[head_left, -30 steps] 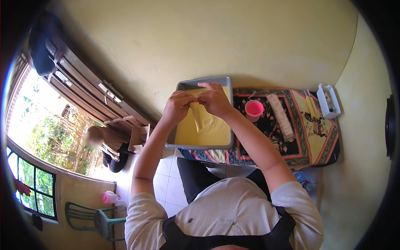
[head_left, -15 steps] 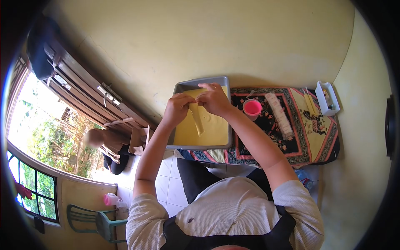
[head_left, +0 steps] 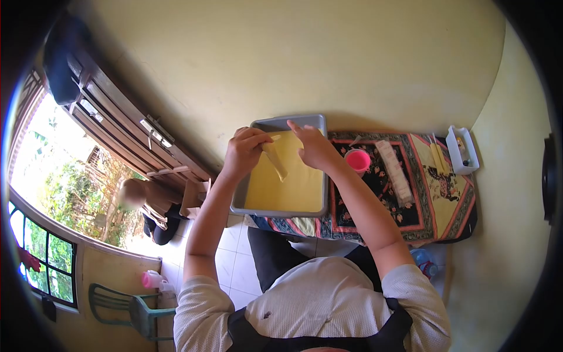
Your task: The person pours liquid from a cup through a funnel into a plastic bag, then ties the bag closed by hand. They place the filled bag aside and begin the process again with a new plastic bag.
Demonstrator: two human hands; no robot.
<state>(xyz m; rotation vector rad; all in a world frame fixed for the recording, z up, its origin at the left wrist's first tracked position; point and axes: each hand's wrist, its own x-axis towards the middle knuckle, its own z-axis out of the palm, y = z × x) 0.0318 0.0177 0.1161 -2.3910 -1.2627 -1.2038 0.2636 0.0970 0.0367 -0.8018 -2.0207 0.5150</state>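
A grey tray [head_left: 236, 202] with a smooth yellow layer inside stands in front of me. Over its left part, my left hand [head_left: 245, 154] pinches the top of a limp, pale yellow strip [head_left: 274, 163], which looks like a slim bag or wrapper and hangs down at a slant. My right hand [head_left: 318, 148] hovers by the tray's right rim, apart from the strip. Its index finger points up and away, the thumb stands off, and nothing shows in it.
On a patterned cloth [head_left: 384, 220] to the right are a pink cup [head_left: 357, 160], a long pale pack [head_left: 394, 172], two yellow sticks [head_left: 438, 157] and a white basket [head_left: 463, 150]. A person [head_left: 153, 202] sits by the open door [head_left: 129, 120]. A green chair [head_left: 138, 311] stands at lower left.
My right hand has let go of the yellow strip and moved off to the right. My left hand keeps hold of it, a little farther left.
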